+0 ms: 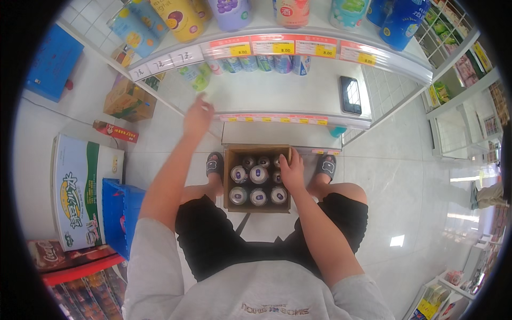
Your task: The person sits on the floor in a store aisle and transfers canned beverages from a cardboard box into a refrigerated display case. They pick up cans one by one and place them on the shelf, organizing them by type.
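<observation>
My left hand (pixel 200 114) is raised over the front left of the middle shelf (pixel 272 94), blurred, with nothing seen in it. Just beyond its fingertips stands a light green drink can (pixel 195 78). Between my feet is an open cardboard box (pixel 229 196) with several drink cans, their silver lids and purple tabs facing up. One of these cans (pixel 258 175) sits near the box's middle. My right hand (pixel 294 170) grips the right wall of the box, thumb on the inner side, partly covering cans there.
Cans line the back of the middle shelf; a smartphone (pixel 351 95) lies at its right. Overhead, the upper shelf's price-tag edge (pixel 280 46) juts out, with larger cans (pixel 229 14) above it. A blue crate (pixel 120 216) and a white freezer-like box (pixel 80 192) stand left.
</observation>
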`<act>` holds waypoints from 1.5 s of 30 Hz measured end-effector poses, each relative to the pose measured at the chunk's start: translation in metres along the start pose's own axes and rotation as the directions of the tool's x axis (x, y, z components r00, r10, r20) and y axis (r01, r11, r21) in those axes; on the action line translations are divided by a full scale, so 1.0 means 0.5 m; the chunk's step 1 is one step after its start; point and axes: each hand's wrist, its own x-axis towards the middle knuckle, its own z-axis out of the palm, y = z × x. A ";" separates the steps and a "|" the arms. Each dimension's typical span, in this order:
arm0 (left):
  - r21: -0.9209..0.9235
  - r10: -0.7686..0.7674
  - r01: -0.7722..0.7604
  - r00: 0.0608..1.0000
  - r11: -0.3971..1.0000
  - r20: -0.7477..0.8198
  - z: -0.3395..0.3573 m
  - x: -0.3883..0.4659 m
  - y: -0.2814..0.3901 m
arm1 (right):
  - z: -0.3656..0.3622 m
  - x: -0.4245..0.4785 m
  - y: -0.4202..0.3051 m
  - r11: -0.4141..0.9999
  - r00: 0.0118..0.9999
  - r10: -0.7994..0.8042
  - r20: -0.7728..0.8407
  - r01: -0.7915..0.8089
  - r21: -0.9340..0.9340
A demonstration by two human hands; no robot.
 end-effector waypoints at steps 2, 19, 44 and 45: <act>0.011 0.025 -0.024 0.990 1.000 -0.136 -0.032 0.081 -0.015 | 0.000 0.003 0.002 1.000 1.000 -0.001 -0.013 0.001 0.001; 0.258 0.139 -0.088 0.973 0.962 -0.186 -0.060 0.176 -0.067 | -0.002 -0.003 -0.018 1.000 0.999 0.024 0.023 -0.024 0.014; -0.580 0.160 -0.047 0.976 0.813 0.145 0.005 -0.389 0.222 | -0.002 0.051 0.036 0.887 0.972 0.232 0.035 -0.227 0.401; -0.566 0.137 -0.018 0.976 0.824 0.168 -0.001 -0.391 0.234 | -0.007 0.051 0.029 0.872 0.971 0.232 0.055 -0.233 0.430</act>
